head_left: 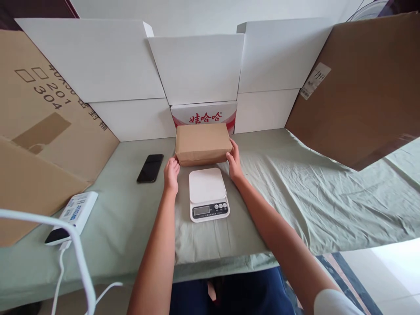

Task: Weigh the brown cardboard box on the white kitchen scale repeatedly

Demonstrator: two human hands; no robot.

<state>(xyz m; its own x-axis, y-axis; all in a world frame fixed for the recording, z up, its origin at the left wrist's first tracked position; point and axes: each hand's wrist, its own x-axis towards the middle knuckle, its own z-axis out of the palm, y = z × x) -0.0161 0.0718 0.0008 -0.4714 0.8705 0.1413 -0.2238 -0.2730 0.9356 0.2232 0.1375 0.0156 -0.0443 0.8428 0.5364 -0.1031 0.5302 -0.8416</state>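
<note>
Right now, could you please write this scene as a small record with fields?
left hand: on left end of brown rectangular cardboard box
right hand: on its right end
white plastic digital scale: between the forearms, nearer than the box
black rectangular phone: left of the left hand
pale green cloth: under scale and phone

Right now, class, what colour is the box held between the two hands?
The box is brown; the head view shows it best.

A sage-green tablecloth [131, 236], creased most at the right, carried a white digital kitchen scale [207, 186], a black smartphone [150, 168] left of it and, farther left, a white power bank [80, 208]. White cardboard [134, 120] stood along the back.
</note>
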